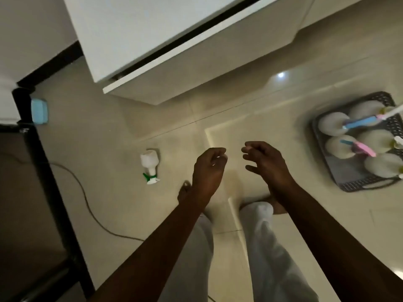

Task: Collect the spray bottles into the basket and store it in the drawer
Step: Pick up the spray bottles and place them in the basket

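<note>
A dark perforated basket (322,153) sits on the floor at the right and holds several white spray bottles with blue, pink and white triggers, such as one (332,125) at its left. One more white spray bottle (149,162) with a green collar lies alone on the floor to the left. My left hand (207,168) and my right hand (265,164) hover side by side over the tiles between that bottle and the basket, fingers loosely curled, holding nothing. A white drawer front (196,68) juts out, slightly open, from the white cabinet above.
A dark piece of furniture (32,192) fills the left side, with a light blue object (39,111) beside it. A thin cable (87,203) snakes across the tiled floor. My bare feet and white trousers (261,247) are below the hands.
</note>
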Demonstrator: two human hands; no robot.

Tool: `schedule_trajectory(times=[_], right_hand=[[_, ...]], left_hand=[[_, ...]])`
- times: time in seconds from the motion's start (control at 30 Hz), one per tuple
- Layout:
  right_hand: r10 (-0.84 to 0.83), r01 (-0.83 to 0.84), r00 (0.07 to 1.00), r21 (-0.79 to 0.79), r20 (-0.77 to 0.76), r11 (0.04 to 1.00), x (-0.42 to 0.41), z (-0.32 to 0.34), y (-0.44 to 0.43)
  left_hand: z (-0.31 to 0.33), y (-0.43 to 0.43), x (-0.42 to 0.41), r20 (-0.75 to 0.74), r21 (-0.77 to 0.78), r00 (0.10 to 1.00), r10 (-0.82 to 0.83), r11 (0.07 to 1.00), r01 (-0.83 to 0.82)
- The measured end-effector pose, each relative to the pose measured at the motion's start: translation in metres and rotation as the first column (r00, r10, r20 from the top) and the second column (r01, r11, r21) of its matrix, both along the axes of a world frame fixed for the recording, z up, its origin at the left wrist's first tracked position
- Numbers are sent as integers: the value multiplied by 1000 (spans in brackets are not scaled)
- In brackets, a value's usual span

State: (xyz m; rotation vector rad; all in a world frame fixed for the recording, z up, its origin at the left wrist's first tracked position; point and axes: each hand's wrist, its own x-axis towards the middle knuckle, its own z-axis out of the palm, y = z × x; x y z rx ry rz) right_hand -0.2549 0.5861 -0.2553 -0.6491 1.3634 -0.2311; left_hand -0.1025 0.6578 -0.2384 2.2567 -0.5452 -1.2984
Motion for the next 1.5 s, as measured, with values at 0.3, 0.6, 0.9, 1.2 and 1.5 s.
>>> schedule_trajectory(times=[0.3,0.6,0.9,1.2,1.5], right_hand=[[334,-332,942,32,-42,943,149,-34,64],[416,-407,908,135,-44,903,295,-117,113],[497,-469,861,211,-104,857,405,-229,136],[531,-497,847,339,-9,799,430,-281,161],[369,-348,927,210,-67,914,365,-224,153]], left_hand=[[-43,128,146,64,132,922,381,913,-387],[-137,206,289,168,72,877,451,881,-467],[-252,205,402,65,207,849,525,825,-526],[-283,200,387,-353,372,644,679,734,-569],[-221,186,332,-375,242,769,518,855,-458]])
